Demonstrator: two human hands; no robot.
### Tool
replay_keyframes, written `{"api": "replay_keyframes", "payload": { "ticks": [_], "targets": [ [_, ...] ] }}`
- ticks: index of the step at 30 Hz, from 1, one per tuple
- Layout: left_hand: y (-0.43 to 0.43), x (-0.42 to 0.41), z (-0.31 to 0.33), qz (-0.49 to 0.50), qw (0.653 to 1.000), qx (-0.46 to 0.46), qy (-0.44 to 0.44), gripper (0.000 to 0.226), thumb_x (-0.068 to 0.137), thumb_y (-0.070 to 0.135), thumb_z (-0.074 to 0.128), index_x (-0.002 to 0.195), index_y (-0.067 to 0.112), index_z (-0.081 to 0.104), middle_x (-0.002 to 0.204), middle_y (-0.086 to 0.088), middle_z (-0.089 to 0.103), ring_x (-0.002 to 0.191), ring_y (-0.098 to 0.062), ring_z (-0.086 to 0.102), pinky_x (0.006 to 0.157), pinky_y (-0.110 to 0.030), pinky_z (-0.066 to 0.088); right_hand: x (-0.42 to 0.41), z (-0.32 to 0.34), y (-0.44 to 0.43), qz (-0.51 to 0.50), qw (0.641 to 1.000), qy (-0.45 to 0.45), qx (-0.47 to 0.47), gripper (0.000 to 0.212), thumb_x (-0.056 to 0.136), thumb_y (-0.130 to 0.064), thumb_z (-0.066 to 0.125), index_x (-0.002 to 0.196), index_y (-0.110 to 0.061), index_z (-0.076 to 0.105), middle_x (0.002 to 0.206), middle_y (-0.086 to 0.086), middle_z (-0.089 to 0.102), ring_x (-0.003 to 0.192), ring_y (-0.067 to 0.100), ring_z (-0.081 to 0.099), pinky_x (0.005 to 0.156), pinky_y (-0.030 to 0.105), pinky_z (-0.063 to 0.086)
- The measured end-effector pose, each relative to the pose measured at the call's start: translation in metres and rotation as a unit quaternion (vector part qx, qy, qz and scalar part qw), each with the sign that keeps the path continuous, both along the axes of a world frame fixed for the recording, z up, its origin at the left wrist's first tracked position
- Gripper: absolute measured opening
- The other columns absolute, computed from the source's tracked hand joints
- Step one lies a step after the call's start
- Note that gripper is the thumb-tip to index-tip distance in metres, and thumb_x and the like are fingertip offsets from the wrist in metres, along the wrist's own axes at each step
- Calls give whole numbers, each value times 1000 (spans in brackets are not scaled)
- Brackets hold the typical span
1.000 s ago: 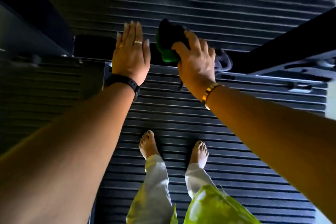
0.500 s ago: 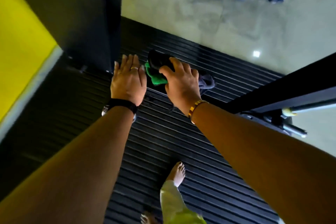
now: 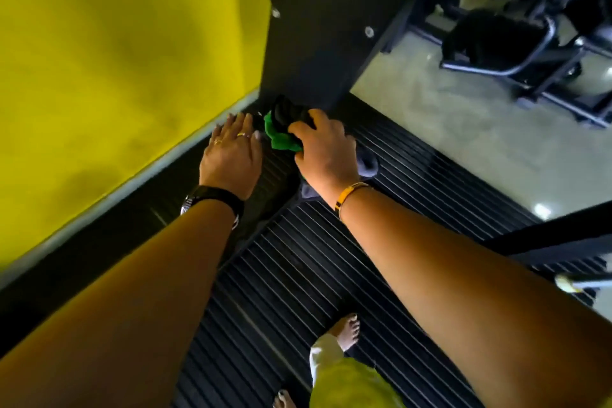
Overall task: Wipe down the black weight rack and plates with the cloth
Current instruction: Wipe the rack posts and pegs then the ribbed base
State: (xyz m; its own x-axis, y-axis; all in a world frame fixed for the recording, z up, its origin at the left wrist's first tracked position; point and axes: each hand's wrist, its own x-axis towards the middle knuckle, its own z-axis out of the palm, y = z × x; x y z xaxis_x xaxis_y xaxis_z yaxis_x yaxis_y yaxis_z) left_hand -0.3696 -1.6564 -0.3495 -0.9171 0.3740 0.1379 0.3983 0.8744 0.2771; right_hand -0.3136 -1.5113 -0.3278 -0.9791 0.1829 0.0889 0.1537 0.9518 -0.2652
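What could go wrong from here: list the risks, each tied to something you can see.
1. The right hand grips the cloth tight against the foot of the black upright; knuckles may scrape its metal edge.
2. The left hand lies flat on the ribbed black surface right beside the cloth; if it bears weight, it could slip.
3. The bare foot stands on ribs too; a slip or stubbed toe is possible.
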Motion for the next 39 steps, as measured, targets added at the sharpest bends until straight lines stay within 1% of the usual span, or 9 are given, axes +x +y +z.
{"api": "replay_keyframes", "payload": {
  "ticks": [2, 6, 10, 18, 27, 39],
  "targets": [
    [-27, 5, 22, 21, 1000, 7, -2, 48, 106, 23, 28, 149, 2, 31, 156, -16, 29, 148, -27, 19, 120, -35, 8, 0, 19, -24, 24, 1000, 1, 4, 39, 93, -22, 57, 132, -26, 51, 142, 7, 36, 123, 33, 40, 89, 50, 41],
    [-84, 13, 75, 78, 997, 14, 25, 48, 106, 24, 27, 149, 2, 30, 157, -15, 28, 148, -26, 17, 119, -34, 8, 2, 62, -73, 61, 998, 10, 12, 38, 94, -21, 56, 132, -25, 51, 141, 7, 38, 122, 33, 41, 87, 48, 40],
    [-131, 26, 115, 142, 989, 12, 37, 49, 106, 24, 27, 149, 1, 29, 157, -15, 27, 149, -26, 15, 119, -34, 6, 7, 94, -116, 104, 994, 14, 18, 39, 93, -19, 57, 132, -24, 51, 140, 7, 39, 123, 34, 41, 89, 48, 40],
    [-180, 61, 165, 215, 976, 29, 28, 49, 106, 25, 27, 149, 2, 30, 157, -15, 27, 149, -26, 15, 119, -36, 7, 19, 144, -174, 158, 985, 44, 46, 39, 94, -16, 54, 132, -26, 51, 138, 6, 41, 121, 33, 43, 90, 46, 40],
    [-190, 66, 204, 274, 960, 42, 34, 50, 107, 25, 25, 150, 1, 27, 158, -15, 24, 149, -25, 13, 119, -35, 6, 7, 181, -190, 211, 973, 69, 67, 40, 95, -11, 51, 132, -26, 52, 138, 5, 40, 120, 33, 42, 90, 47, 38],
    [-145, 46, 238, 330, 939, 60, 77, 49, 107, 25, 25, 149, 0, 29, 158, -15, 26, 149, -25, 14, 119, -35, 7, -27, 213, -144, 278, 951, 101, 87, 41, 95, -11, 50, 133, -25, 51, 140, 6, 40, 122, 33, 41, 92, 46, 37]
  ]
}}
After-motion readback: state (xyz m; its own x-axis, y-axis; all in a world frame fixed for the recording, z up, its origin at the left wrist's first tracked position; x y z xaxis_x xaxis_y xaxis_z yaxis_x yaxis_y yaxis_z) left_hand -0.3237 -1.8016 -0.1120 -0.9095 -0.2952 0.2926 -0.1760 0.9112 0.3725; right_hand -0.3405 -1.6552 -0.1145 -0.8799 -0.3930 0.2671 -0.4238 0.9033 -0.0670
